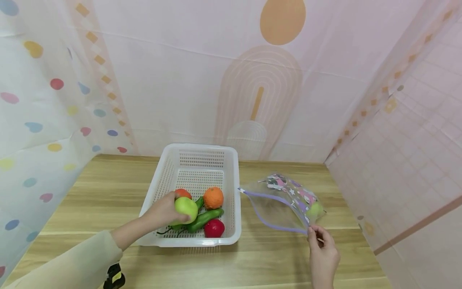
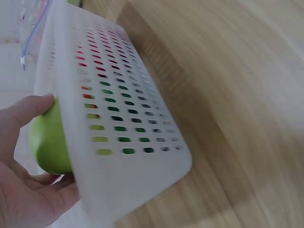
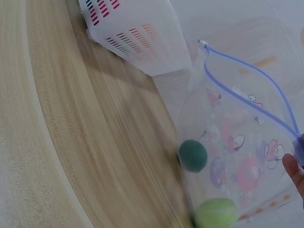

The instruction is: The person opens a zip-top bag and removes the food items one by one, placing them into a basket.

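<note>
My left hand (image 1: 167,208) holds a green apple (image 1: 187,208) over the near left part of a white plastic basket (image 1: 236,192). In the left wrist view, thumb and fingers grip the apple (image 2: 50,140) beside the basket's rim. Below it lie long green peppers (image 1: 205,219), an orange (image 1: 213,198), a round red fruit (image 1: 214,228) and an orange-red one (image 1: 183,193), partly covered by the hand. My right hand (image 1: 323,252) pinches one end of a clear zip bag's (image 1: 277,216) purple edge, its mouth gaping. Inside the bag are a light green fruit (image 3: 216,213) and a dark green ball (image 3: 193,156).
Basket and bag lie side by side on a wood-grain table (image 1: 263,261). Patterned cloth (image 1: 173,88) hangs behind the table and along both sides. A small black and yellow object (image 1: 114,277) shows below the left sleeve.
</note>
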The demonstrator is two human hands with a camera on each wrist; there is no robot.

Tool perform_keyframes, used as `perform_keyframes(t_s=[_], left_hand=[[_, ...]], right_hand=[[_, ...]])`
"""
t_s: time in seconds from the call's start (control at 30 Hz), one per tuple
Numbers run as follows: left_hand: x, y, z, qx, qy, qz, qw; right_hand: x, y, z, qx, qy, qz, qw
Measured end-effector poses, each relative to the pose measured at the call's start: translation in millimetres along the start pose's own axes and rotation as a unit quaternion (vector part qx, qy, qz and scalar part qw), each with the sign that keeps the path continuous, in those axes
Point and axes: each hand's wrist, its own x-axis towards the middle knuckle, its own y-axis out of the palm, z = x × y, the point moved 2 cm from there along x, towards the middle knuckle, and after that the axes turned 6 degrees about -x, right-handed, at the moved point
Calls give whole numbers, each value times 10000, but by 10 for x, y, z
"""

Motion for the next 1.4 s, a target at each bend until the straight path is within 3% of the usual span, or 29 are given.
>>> perform_keyframes(t_s=[0.2,0.47,0.63,0.77,0.87,1.03,1.2,1.4], left_hand=[[-4,-4,64,86,51,18,9999],[-38,-75,61,648,131,86,9978],[-68,-56,84,915,247,-112,9954],[-93,-30,57,1434,659,-495,9862],[-123,-6,-7,1817,1077,-769,9744],[-175,64,-152,2072,1548,-896,9618],[-198,155,-331,1923,1842,-950,9592],[-206,261,-565,1210,2032,-806,9683]], right_hand=[[-6,0,-2,-23,-41,-77,10000],[-6,-7,13,15,-34,-58,10000],[-4,-12,26,51,-80,-102,9999],[1,-10,28,70,-71,-121,9999],[0,-11,26,92,-43,-102,9999],[-2,-16,27,59,-72,-83,9999],[-5,-17,33,52,-131,-98,9999],[-5,-16,37,29,-179,-110,9998]])
